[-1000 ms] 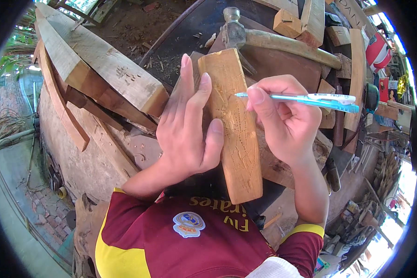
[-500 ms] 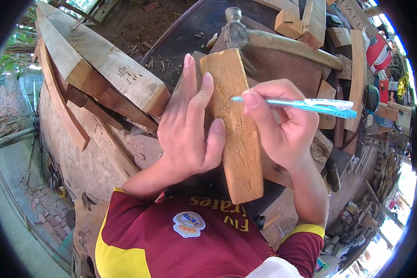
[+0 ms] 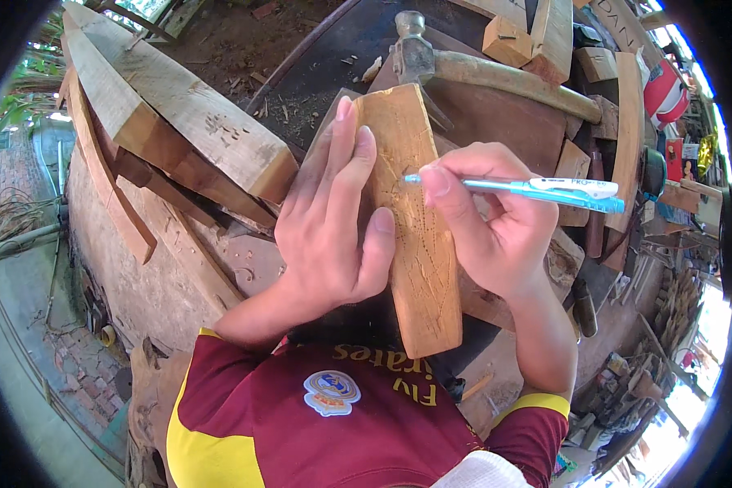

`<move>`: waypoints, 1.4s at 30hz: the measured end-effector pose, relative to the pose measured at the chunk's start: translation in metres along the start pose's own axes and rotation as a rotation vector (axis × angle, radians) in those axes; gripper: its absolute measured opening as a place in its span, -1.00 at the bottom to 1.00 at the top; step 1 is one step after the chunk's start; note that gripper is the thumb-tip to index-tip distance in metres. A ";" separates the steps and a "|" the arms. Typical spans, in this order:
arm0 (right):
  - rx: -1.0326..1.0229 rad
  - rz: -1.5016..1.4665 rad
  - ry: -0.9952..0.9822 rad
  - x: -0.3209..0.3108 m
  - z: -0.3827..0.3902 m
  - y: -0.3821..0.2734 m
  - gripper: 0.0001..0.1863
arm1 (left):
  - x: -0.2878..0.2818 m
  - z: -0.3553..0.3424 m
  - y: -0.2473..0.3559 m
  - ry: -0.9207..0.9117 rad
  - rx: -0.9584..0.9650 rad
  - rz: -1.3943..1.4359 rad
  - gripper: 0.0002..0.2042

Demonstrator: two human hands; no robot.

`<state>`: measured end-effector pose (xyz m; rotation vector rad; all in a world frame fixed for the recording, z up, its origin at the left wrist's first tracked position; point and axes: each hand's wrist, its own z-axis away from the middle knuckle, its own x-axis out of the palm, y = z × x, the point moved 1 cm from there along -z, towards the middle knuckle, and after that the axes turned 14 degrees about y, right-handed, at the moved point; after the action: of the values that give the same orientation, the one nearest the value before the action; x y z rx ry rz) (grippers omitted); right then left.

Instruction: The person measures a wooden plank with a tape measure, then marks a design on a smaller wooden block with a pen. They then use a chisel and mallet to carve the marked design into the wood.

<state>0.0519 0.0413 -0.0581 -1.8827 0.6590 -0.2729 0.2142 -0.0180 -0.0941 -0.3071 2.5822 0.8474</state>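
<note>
A tan wooden block (image 3: 419,268) lies lengthwise in front of me, its top face marked with dotted lines and shallow scratches. My left hand (image 3: 325,211) rests along the block's left edge, fingers stretched and apart, holding nothing. Between the thumb and fingers of my right hand (image 3: 496,215) is a light blue and white pen (image 3: 557,189). The pen lies nearly level, its tip over the block's upper middle; whether it touches the wood I cannot tell. Part of the block's left edge is hidden behind my left fingers.
A hammer (image 3: 504,77) with a wooden handle lies just beyond the block. Long thick beams (image 3: 195,122) are stacked at the left. Wood offcuts (image 3: 508,42) crowd the far right, near a red and white object (image 3: 667,93). Wood chips are scattered on the dark surface (image 3: 317,65).
My right hand and the pen have shifted slightly left, the tip moving a little down and left across the block. My left index finger has tilted slightly to the right.
</note>
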 end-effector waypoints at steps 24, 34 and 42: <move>-0.234 0.167 -0.023 0.001 -0.005 -0.006 -0.89 | 0.001 0.001 -0.001 0.011 -0.002 0.011 -0.44; -0.163 0.145 -0.029 -0.001 -0.004 -0.007 -0.90 | 0.002 0.002 -0.002 0.027 0.015 0.004 -0.45; -0.108 -0.007 -0.091 -0.001 -0.003 0.000 -0.91 | 0.001 0.001 -0.001 0.015 0.014 0.003 -0.45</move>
<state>0.0494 0.0401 -0.0568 -1.9886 0.6160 -0.1577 0.2137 -0.0185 -0.0957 -0.3064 2.6015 0.8313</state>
